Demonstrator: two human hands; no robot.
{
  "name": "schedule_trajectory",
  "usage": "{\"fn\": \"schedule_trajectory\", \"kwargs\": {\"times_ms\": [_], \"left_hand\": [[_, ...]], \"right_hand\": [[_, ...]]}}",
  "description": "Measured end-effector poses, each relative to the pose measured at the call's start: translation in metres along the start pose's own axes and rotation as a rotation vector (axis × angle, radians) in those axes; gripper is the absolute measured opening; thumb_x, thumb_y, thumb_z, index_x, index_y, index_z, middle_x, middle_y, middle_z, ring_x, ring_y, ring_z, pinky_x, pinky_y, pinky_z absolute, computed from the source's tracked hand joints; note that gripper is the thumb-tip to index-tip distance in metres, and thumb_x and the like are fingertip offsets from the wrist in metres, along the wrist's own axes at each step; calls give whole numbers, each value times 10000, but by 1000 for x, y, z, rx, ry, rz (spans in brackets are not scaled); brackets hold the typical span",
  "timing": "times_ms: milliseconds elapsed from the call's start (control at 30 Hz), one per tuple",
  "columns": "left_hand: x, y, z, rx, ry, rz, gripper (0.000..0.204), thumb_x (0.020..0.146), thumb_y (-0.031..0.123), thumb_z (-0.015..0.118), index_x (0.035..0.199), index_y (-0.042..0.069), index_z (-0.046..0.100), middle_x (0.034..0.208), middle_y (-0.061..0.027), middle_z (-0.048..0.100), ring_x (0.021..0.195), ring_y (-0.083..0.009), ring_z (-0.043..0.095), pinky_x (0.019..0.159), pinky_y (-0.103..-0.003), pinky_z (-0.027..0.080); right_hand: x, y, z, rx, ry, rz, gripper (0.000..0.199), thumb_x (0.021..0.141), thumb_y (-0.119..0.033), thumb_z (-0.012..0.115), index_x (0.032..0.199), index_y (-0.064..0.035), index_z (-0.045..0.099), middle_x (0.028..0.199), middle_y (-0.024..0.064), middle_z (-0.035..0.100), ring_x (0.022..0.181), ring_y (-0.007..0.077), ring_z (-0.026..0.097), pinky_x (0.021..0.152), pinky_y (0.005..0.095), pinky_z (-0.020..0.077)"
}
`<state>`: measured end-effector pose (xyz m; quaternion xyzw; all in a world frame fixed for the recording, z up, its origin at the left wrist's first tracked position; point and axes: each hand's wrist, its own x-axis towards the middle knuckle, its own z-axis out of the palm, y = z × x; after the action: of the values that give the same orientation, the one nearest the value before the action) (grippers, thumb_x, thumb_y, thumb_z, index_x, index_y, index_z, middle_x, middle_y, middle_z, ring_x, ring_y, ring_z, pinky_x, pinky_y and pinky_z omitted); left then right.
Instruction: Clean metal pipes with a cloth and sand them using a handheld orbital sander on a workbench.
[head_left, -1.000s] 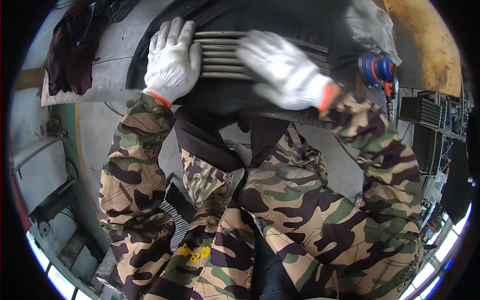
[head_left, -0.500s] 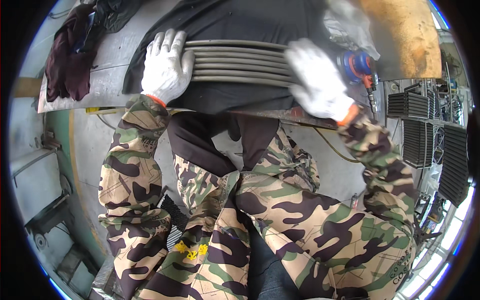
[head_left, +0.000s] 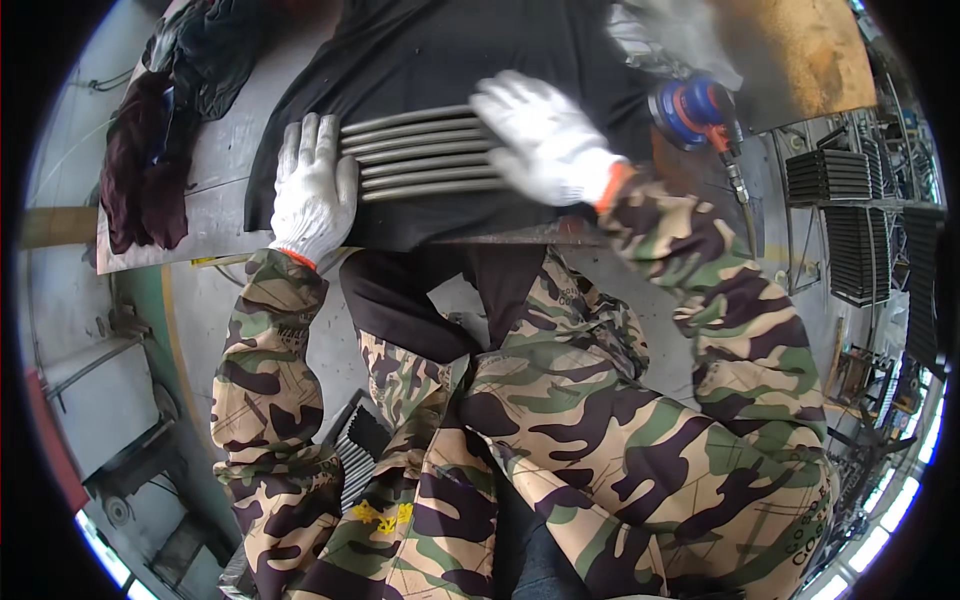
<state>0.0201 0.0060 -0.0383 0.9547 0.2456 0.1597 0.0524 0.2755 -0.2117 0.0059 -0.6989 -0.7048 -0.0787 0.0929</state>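
1. The step in hand looks like steadying and straightening a set of long grey metal slats [head_left: 425,155], ribbed strips lying side by side on a black cloth [head_left: 460,60] spread over a metal workbench [head_left: 215,160].

2. The left hand [head_left: 312,190], in a white knitted glove with an orange cuff, lies flat with fingers spread against the left ends of the metal slats, pressing rather than clasping; nothing is held inside it.

3. The right hand [head_left: 545,140], gloved the same way, rests palm down across the right part of the slats. It is blurred, so I cannot tell whether its fingers curl round a strip or merely lie on top.

4. The slats run left to right, about six of them, close together and nearly parallel, their left ends roughly level beside the left glove. They look dull grey, with lighter streaks along the ridges.

5. Right of the slats, near the right forearm, lies a round power tool with a blue body and orange collar [head_left: 695,110], a hose trailing from it towards the bench edge.

6. Left of the slats, a heap of dark red and black rags [head_left: 150,150] sits on the bench.

7. Judging from this, any next move calls for keeping the strip ends level and the bundle from sliding on the cloth.
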Motion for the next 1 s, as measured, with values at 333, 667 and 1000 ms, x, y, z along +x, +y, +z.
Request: {"fn": "schedule_trajectory", "kwargs": {"times_ms": [333, 667, 1000], "left_hand": [[9, -2, -8, 6, 165, 186, 479, 953, 186, 653, 1355, -71, 613, 1440, -306, 597, 1393, -508, 506, 1215, -586, 338], [0, 6, -1, -20, 3, 140, 582, 1044, 184, 543, 1580, -18, 442, 1622, -302, 424, 1519, -496, 368, 1276, -569, 250], [-2, 3, -1, -26, 74, 113, 553, 1022, 177, 572, 1536, -16, 505, 1573, -291, 494, 1498, -485, 407, 1271, -570, 266]], "right_hand": [[-15, 6, -27, -178, 98, 178, 535, 897, -316, 642, 1309, 21, 594, 1344, 222, 614, 1257, 386, 588, 1044, 486, 487], [52, -76, 14, 121, -151, 16, 681, 941, -392, 625, 1448, 50, 525, 1506, 225, 526, 1452, 384, 440, 1243, 527, 315], [-75, 45, -44, -34, -151, 199, 635, 889, -231, 689, 1461, 1, 540, 1487, 227, 576, 1421, 433, 516, 1183, 507, 422]]}}
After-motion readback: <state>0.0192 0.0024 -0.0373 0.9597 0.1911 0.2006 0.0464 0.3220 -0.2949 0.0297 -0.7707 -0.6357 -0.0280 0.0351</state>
